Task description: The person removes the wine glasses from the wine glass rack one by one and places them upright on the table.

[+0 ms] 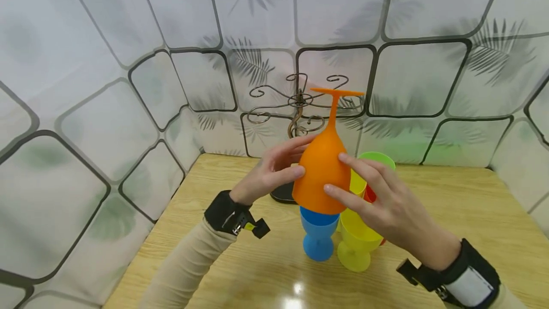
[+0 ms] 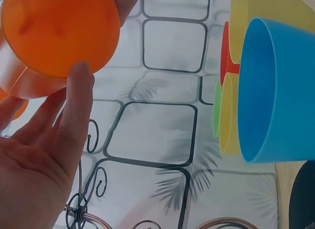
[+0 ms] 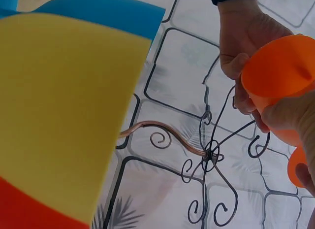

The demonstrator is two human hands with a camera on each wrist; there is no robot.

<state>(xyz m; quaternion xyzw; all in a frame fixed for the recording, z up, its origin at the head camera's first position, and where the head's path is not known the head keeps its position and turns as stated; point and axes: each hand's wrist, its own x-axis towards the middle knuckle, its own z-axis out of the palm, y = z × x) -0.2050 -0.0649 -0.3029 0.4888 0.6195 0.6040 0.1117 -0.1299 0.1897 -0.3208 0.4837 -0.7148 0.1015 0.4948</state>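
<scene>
An orange plastic goblet (image 1: 323,170) hangs upside down above the table, its foot on top and its mouth facing down. My left hand (image 1: 266,173) holds its left side, thumb on the front and fingers mostly hidden behind. On the right side, my right hand (image 1: 392,206) grips the bowl with thumb and finger. Behind the goblet stands a metal holder (image 1: 300,101) with curled wire arms. Below the hands, a blue goblet (image 1: 319,240) and a yellow goblet (image 1: 355,247) stand upright, mouths up. In the left wrist view the left thumb presses near the orange rim (image 2: 61,74).
Behind the right hand are a green goblet (image 1: 379,157), a second yellow one (image 1: 357,182) and a partly hidden red one (image 1: 370,194). The holder's dark base (image 1: 283,193) rests on the wooden table (image 1: 454,213). Patterned fabric walls (image 1: 334,18) enclose the back and sides.
</scene>
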